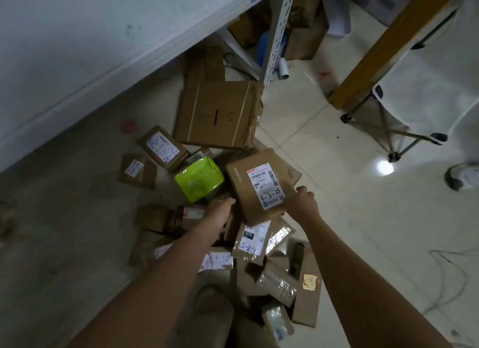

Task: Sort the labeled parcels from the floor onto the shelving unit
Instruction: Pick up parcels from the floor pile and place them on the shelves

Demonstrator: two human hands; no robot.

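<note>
A flat brown parcel (259,184) with a white label marked 4-3-24 lies tilted on top of a heap of parcels on the floor. My right hand (300,202) grips its near right corner, fingers curled round the edge. My left hand (220,210) reaches to the parcel's left edge; its fingers are hidden under that edge. A lime-green parcel (198,179) lies just left of it. A big brown box (220,114) marked 1-5 stands behind. The white shelving unit (277,34) rises at the back, with boxes under it.
Small labeled boxes (162,146) lie left of the heap, and more parcels (274,264), one marked 4-2-1, lie between my arms. A yellow-edged table and a metal cart frame (388,130) stand at the right. A shoe (464,176) is at the far right edge.
</note>
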